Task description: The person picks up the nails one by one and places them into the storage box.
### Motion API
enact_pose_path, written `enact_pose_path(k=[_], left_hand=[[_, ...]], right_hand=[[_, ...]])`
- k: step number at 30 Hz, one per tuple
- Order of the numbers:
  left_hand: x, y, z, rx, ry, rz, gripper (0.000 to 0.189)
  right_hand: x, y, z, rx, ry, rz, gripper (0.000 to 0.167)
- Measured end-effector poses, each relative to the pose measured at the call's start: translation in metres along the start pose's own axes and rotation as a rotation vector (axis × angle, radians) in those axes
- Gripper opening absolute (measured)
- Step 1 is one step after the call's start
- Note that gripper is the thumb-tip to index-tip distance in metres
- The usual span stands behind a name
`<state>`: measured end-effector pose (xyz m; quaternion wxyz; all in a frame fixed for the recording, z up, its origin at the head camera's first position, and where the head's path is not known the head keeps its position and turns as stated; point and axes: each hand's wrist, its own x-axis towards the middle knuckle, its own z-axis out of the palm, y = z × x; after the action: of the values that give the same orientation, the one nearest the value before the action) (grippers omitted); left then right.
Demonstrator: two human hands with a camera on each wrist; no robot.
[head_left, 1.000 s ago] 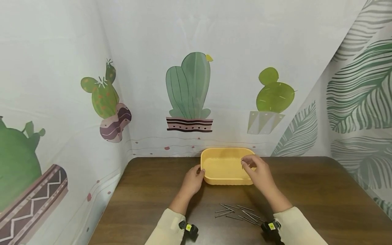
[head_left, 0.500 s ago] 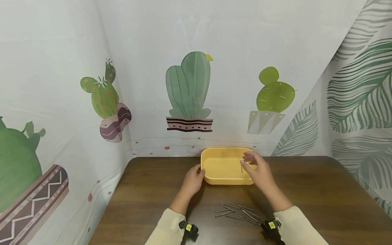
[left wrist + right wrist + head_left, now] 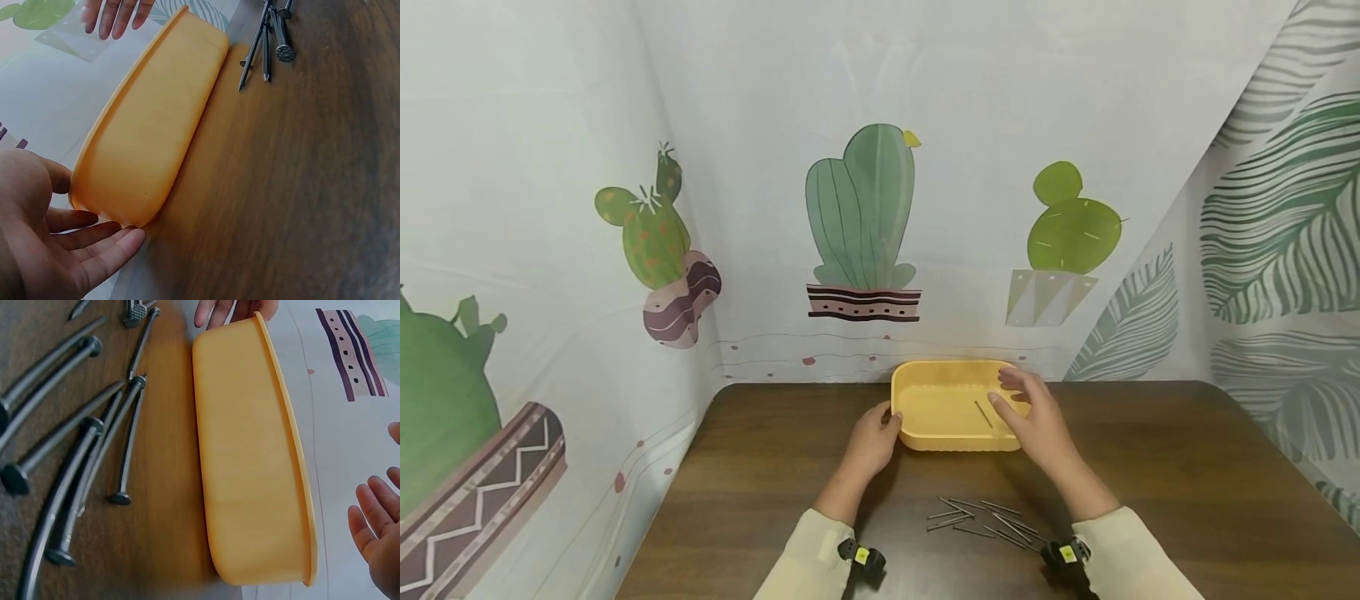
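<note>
Yellow tray (image 3: 940, 412); grey nails (image 3: 65, 430); brown wood-grain table (image 3: 752, 483).

Behind the brown table (image 3: 760, 483) is a white cloth (image 3: 737, 83) with green cactus pictures (image 3: 865, 217) in pots. Big leaf pictures (image 3: 1292, 208), green and gray, are on the right.

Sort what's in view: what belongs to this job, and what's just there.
Likely part of the job:
yellow tray, its end gripped by the left hand
single nail in or just over it, near the right hand
loose nails on the table

Apparently just there:
cactus-print backdrop
leaf-print panel
</note>
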<state>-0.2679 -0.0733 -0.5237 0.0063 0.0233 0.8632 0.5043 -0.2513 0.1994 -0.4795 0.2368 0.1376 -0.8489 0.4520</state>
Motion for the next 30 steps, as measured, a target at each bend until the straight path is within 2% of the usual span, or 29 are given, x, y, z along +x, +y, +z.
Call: enact_pose_path(k=[10, 30], left_hand=[[-0.001, -0.001, -0.001, -0.003, -0.002, 0.004, 0.052], [-0.002, 0.001, -0.001, -0.007, -0.002, 0.010, 0.051]], right_hand=[[-0.005, -0.005, -0.003, -0.025, -0.052, 0.009, 0.039], [-0.014, -0.007, -0.005, -0.048, -0.062, -0.044, 0.029]])
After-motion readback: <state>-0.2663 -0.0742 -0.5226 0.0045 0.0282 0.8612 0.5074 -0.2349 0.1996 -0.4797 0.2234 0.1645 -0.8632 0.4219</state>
